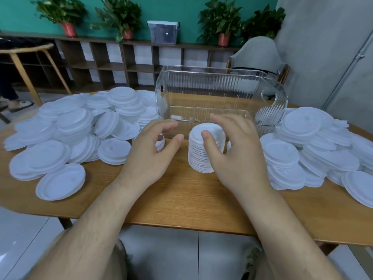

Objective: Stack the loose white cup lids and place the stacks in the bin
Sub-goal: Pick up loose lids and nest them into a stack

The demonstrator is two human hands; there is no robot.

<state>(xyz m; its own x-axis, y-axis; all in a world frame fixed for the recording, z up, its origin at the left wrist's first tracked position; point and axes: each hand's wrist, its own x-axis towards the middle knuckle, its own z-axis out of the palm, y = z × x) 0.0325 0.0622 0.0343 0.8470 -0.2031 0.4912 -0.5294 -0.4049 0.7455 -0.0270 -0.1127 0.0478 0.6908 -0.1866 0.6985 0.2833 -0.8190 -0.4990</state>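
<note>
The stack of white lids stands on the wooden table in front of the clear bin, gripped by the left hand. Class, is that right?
No: the head view shows the right hand gripping the stack of white lids, not the left hand. It does stand on the wooden table in front of the clear bin.

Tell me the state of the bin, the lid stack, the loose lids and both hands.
bin, upright, open-topped, no stack inside.
lid stack, upright on table before bin.
loose lids, heaped either side.
right hand, grips lid stack.
left hand, curled beside stack; grip unclear.
</note>
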